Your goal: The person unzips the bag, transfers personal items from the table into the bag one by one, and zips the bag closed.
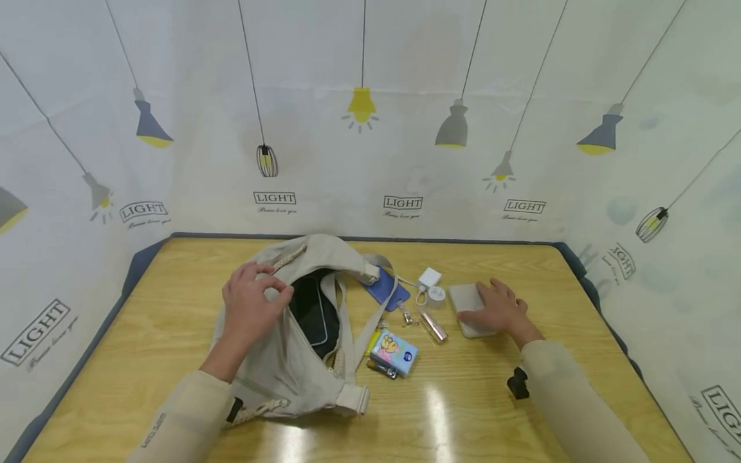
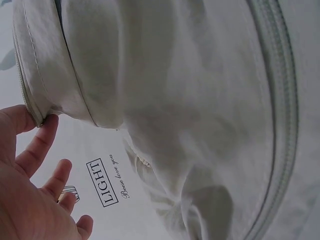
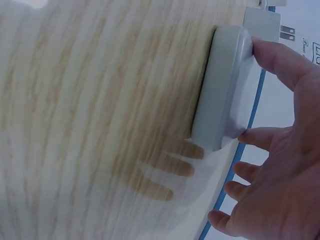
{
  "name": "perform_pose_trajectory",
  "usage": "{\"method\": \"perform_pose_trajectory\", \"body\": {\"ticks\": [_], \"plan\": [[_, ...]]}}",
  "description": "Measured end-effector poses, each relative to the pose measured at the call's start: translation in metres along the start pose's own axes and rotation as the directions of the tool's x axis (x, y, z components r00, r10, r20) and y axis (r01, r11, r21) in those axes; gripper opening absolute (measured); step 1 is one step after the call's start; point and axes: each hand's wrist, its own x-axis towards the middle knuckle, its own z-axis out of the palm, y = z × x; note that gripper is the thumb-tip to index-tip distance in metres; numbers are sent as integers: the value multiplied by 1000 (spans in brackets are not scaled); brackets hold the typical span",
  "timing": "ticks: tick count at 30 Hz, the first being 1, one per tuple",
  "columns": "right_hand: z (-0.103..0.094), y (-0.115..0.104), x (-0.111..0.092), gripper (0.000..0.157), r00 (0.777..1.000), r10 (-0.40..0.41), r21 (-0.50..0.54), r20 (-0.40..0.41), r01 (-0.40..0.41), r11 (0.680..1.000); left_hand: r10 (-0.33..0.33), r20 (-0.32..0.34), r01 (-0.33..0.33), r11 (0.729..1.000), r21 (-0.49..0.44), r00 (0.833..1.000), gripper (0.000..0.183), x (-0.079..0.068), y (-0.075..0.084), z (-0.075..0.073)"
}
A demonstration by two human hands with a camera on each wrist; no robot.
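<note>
A beige cloth bag [image 1: 272,366] lies on the wooden table with its zipped mouth open. My left hand [image 1: 251,302] pinches the zipper edge of that mouth between thumb and index finger, as the left wrist view shows; the other fingers stand apart. Inside the bag, against its dark lining, lies a phone-like black slab [image 1: 309,312] with a pale rim. On the right, my right hand [image 1: 500,308] spans a flat white slab with rounded edges [image 3: 217,90], thumb at one end and index fingertip at the other. The slab rests on the table.
Between bag and right hand lie a blue card holder [image 1: 386,288] with strap, a white plug adapter [image 1: 429,278], a small round white item [image 1: 436,296], a shiny tube [image 1: 433,326], a blue cartoon tissue pack [image 1: 395,352] and a small dark cylinder [image 1: 382,368].
</note>
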Motion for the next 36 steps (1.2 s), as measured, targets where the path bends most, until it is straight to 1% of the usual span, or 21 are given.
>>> {"method": "perform_pose_trajectory", "body": {"ticks": [4,7,11,15,19,22,26,28,30,33,36], "plan": [[1,2,0,101,1000,23,-2,-8,-23,1000,-3,14,3,1000,-1,1000,21,0,-1,0],[1,3,-4,104,999,48,-7,-11,-48,999,-3,12,3,1000,-9,1000,21,0,-2,0],[1,0,-7,99,998,57,-1,-25,-57,998,-7,10,8,1000,-18,1000,21,-1,-2,0],[3,-5,-6,92,997,61,48,-49,-59,997,-16,17,16,1000,-17,1000,21,-2,-3,-1],[4,-9,-4,89,994,99,130,-51,-92,987,-15,25,16,1000,-17,1000,22,-2,-3,-1],[5,-11,-4,87,990,134,159,-54,-124,979,-9,22,9,1000,-20,1000,22,-3,-2,-1],[4,-11,-4,84,984,152,130,-93,-139,982,0,11,0,1000,-21,1000,21,-4,0,0],[1,-11,-5,79,979,159,114,-127,-145,983,5,9,-5,1000,-20,1000,20,-4,0,0],[-3,-11,-5,70,974,165,100,-153,-150,984,5,11,-5,1000,-22,1000,20,-4,1,0],[-10,-11,-4,59,973,161,76,-167,-150,986,5,17,-4,1000,-25,1000,21,-4,1,0],[-15,-9,-3,53,979,136,57,-151,-128,990,2,23,-1,1000,-29,1000,21,-4,2,-1]]}}
